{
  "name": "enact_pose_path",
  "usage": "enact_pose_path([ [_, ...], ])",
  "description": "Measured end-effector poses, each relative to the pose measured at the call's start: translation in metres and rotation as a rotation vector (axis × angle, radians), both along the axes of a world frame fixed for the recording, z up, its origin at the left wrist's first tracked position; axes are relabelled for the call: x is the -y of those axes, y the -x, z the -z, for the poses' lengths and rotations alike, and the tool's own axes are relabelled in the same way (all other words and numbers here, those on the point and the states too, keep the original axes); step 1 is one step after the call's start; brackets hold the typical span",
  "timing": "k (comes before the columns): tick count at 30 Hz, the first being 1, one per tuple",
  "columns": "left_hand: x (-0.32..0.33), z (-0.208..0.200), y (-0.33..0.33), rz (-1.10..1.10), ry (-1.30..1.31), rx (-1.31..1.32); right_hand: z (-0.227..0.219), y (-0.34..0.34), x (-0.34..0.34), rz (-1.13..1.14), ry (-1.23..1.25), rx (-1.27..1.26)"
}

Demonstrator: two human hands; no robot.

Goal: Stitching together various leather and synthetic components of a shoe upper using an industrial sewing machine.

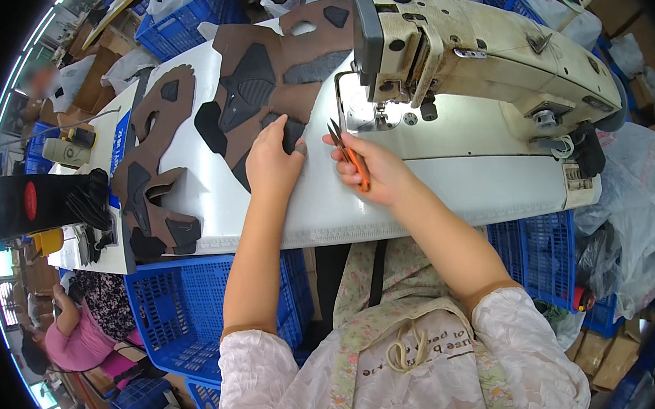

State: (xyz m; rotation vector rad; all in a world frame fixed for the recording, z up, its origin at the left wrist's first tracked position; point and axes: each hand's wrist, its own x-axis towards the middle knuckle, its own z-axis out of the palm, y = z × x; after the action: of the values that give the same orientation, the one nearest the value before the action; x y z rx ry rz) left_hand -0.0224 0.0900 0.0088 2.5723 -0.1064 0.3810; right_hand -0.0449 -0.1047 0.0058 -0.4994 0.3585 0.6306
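In my right hand (377, 171) is a pair of thread snips (360, 173) with orange handles, fingers wrapped round it and the dark pointed blades up and to the left. My left hand (271, 156) rests on a brown cut piece (242, 46) that carries several black patches. Its fingers are stretched out and the thumb is apart, beside a black patch (291, 136). Something grey covers the thumb tip. The sewing machine (484, 46) stands beyond my right hand, its needle area (380, 116) a little above the snips. Both hands are over the white table (321, 216).
More brown pieces with black patches (159, 118) lie at the left of the table. Black pieces (50, 205) and a thread cone (66, 152) sit further left. Blue crates (189, 307) stand below the front edge and behind the table. A person in pink (80, 339) sits at the far left.
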Motion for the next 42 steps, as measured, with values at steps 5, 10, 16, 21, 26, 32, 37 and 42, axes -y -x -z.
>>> enact_pose_path([
  [5, 0.034, -0.027, -0.035, 0.081, -0.272, 0.173, 0.022, 0.006, 0.034, -0.1, -0.23, 0.254],
  [10, 0.065, -0.012, -0.11, 0.099, -0.497, 0.152, 0.019, 0.005, 0.024, -0.174, -0.152, 0.317],
  [16, 0.006, -0.126, -0.172, 0.025, -0.354, 0.005, 0.016, 0.009, 0.022, -0.246, -0.131, 0.384],
  [21, -0.035, -0.23, -0.098, 0.107, -0.199, 0.069, 0.012, 0.014, 0.025, -0.26, -0.164, 0.516],
  [26, -0.071, -0.253, 0.01, 0.023, -0.225, 0.072, 0.018, 0.026, 0.037, -0.436, -0.224, 0.751],
  [32, -0.068, -0.237, 0.144, -0.1, -0.287, 0.009, -0.041, 0.058, 0.031, -0.502, -0.212, 0.898],
  [37, -0.047, -0.209, 0.202, -0.14, -0.405, -0.128, -0.094, 0.083, 0.0, -0.313, 0.39, 0.999],
  [42, -0.035, -0.181, 0.228, -0.082, -0.487, -0.23, -0.094, 0.1, -0.012, -0.151, 0.472, 1.083],
])
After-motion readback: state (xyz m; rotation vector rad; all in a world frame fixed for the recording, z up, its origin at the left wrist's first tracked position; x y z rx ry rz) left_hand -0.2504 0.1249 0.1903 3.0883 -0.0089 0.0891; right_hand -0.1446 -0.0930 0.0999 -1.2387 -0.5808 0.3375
